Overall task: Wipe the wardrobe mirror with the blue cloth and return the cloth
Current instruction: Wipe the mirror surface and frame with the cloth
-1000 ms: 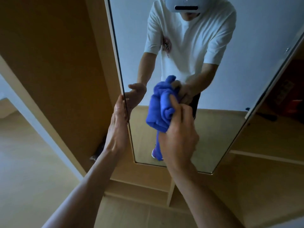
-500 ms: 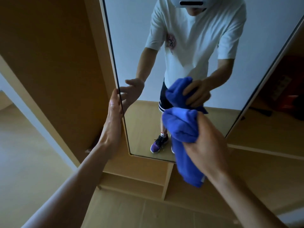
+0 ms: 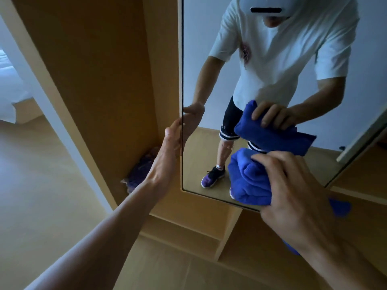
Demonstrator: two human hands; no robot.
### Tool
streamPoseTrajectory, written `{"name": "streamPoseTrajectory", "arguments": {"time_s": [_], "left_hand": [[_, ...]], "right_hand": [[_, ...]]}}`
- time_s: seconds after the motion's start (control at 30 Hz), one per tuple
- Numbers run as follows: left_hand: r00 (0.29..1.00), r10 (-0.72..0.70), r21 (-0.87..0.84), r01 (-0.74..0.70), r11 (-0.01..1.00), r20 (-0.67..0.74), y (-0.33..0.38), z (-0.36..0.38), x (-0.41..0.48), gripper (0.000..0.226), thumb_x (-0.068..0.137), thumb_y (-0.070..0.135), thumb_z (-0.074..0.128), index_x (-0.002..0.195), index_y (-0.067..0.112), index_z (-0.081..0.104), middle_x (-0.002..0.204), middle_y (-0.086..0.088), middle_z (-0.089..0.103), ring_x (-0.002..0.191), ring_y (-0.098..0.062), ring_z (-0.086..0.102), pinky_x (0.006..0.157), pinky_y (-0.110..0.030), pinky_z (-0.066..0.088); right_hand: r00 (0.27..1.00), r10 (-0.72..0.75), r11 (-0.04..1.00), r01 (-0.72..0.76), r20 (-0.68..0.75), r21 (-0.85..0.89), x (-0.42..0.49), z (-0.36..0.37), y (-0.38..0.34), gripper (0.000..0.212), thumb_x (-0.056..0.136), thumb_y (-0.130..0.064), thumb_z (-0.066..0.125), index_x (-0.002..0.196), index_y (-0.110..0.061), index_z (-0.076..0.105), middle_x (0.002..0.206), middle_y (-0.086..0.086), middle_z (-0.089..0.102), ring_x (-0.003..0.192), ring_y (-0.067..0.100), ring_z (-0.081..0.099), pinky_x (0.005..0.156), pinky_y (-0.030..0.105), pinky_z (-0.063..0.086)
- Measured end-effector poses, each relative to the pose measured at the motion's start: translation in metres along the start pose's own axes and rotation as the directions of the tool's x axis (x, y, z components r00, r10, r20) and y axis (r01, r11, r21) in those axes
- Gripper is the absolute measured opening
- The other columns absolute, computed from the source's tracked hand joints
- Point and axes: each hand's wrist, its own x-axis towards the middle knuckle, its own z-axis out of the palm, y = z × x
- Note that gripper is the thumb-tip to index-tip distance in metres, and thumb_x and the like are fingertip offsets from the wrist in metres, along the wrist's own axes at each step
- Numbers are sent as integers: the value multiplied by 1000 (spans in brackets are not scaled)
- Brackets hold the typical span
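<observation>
The wardrobe mirror (image 3: 204, 59) is a tall pane set in a light wooden door, and it reflects a person in a white shirt. My right hand (image 3: 293, 185) grips the bunched blue cloth (image 3: 249, 181) in front of the mirror's lower right part; whether the cloth touches the glass is unclear. A loose end of the cloth hangs behind my wrist. My left hand (image 3: 169, 147) holds the mirror door's left edge, fingers wrapped around it.
Left of the mirror is an open wardrobe compartment (image 3: 100, 80) with a purple bundle (image 3: 142, 166) at its bottom. Wooden shelves and a divider (image 3: 228, 231) lie below the mirror. A pale wooden floor (image 3: 41, 185) spreads to the left.
My right hand has carried the cloth down and to the right across the mirror, from its middle to its lower edge. My left hand has stayed on the door's edge.
</observation>
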Motion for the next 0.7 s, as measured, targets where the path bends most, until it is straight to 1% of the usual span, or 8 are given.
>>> {"name": "streamPoseTrajectory", "arguments": {"time_s": [0.1,0.2,0.33,0.4,0.43,0.5,0.57,0.7], "left_hand": [[1000,19,14,-19,1000,23,-19,-6,4,38,105,66,16,134,71,40,158,21,43,147,-3,39,126,-43,26],[995,71,38,-73,997,68,-28,-9,3,31,100,71,18,116,85,41,139,42,50,136,16,41,115,-31,30],[986,122,33,-127,991,112,-30,-13,-1,35,107,62,13,130,75,35,147,40,44,146,7,35,121,-34,26],[982,125,18,-129,992,140,-31,-15,-2,42,108,56,10,142,67,33,148,42,43,146,8,34,121,-29,26],[983,111,5,-113,994,148,-34,-17,-2,46,107,57,10,149,61,30,154,36,40,148,4,33,122,-31,25],[983,95,-30,-91,995,154,-40,-20,-2,55,106,60,10,157,50,30,159,25,40,148,0,36,123,-33,26],[985,89,-64,-80,995,146,-44,-21,-1,56,106,60,12,154,46,37,150,26,52,141,3,46,117,-29,34],[990,66,-63,-58,996,127,-45,-22,0,40,107,60,14,132,63,46,121,43,63,123,13,57,105,-23,47]], "right_hand": [[997,-34,999,36,69,-29,0,23,-15,76,53,4,83,123,-10,56,111,9,58,92,26,57,69,40,55],[994,-95,988,100,51,-119,10,31,-28,71,58,8,81,125,-6,63,114,13,61,94,30,59,74,41,56],[971,-171,971,137,-168,-196,43,25,-45,58,77,-5,64,135,-8,60,120,15,60,100,29,51,80,40,48],[955,-185,968,136,-232,-211,64,28,-51,64,75,0,69,137,-9,58,122,15,59,101,30,50,84,40,44],[953,-182,967,129,-242,-219,72,34,-54,66,74,2,69,138,-9,57,122,15,59,101,31,49,84,39,43],[959,-182,958,122,-219,-261,76,54,-61,64,77,2,60,140,-9,56,121,15,59,99,32,50,81,40,42],[969,-198,936,142,-147,-322,65,78,-66,60,84,-2,54,143,-9,53,124,17,59,99,33,53,79,42,45],[976,-214,901,212,38,-377,38,108,-65,59,85,-14,56,144,-11,53,127,16,60,103,32,58,81,41,53]]}}
